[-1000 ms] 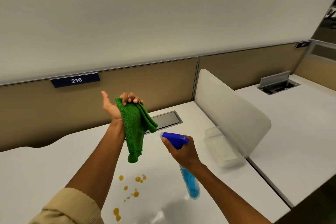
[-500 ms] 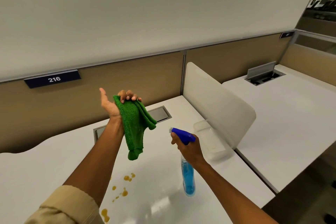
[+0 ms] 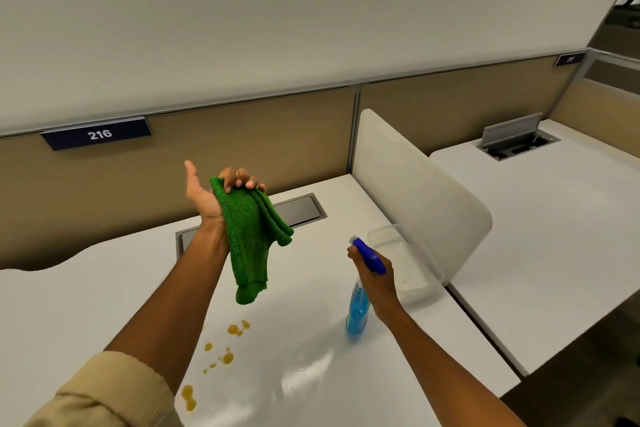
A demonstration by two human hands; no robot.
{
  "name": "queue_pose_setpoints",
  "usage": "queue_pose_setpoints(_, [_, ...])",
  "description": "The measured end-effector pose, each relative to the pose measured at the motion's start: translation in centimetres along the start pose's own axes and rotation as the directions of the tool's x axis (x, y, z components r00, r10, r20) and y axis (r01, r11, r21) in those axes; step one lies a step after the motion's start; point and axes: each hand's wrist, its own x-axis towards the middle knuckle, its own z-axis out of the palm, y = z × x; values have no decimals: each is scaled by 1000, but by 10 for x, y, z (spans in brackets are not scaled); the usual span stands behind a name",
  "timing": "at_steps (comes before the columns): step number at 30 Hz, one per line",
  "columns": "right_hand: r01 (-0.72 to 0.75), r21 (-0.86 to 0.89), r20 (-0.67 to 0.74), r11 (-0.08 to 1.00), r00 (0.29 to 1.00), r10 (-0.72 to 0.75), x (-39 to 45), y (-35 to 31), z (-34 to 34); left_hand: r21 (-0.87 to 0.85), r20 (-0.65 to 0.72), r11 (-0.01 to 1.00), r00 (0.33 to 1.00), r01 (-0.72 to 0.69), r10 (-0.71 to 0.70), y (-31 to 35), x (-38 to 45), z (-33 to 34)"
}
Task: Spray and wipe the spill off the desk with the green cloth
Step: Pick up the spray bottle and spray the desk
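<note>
My left hand [image 3: 207, 192] is raised above the white desk [image 3: 86, 305], palm up, fingers curled over the top of the green cloth [image 3: 251, 239], which hangs down from it. My right hand [image 3: 375, 276] grips the neck of a spray bottle [image 3: 358, 314] with blue liquid and a dark blue trigger head; the bottle stands upright with its base on or just above the desk, and the nozzle faces the cloth. Amber spill drops [image 3: 235, 329] dot the desk below the cloth, with one larger drop [image 3: 188, 397] near my left sleeve.
A frosted divider panel [image 3: 422, 198] separates this desk from the neighbouring desk [image 3: 554, 236]. A clear plastic tray [image 3: 405, 260] lies at its foot, right of the bottle. A closed cable hatch [image 3: 301, 210] sits behind the cloth. The desk's front edge runs bottom right.
The right hand has moved the bottle right and away from the cloth, bringing it upright and down towards the desk. The left hand still holds the cloth up. The view shifted slightly.
</note>
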Motion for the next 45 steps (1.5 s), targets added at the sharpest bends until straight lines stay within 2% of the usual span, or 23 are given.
queue_pose_setpoints(10, [-13, -14, -19, 1000, 1000, 13, 9, 27, -1, 12, -73, 1000, 997, -12, 13, -3, -3, -8])
queue_pose_setpoints(18, [40, 17, -15, 999, 999, -40, -1, 18, -7, 5, -50, 1000, 999, 1, -1, -7, -1, -10])
queue_pose_setpoints(28, [186, -121, -48, 975, 980, -192, -17, -26, -17, -7, -31, 999, 999, 37, -38, -10, -12, -7])
queue_pose_setpoints(32, [317, -251, -43, 915, 940, -338, -23, -48, -8, -6, -21, 999, 998, 52, -52, -6, -19, -7])
queue_pose_setpoints(38, [522, -295, 75, 801, 848, -525, -43, -84, 28, -8, 5, 998, 998, 60, -60, 10, -33, -11])
queue_pose_setpoints(45, [611, -254, 264, 750, 790, -553, -76, -94, 97, -15, 23, 997, 997, 78, -78, 34, -57, -23])
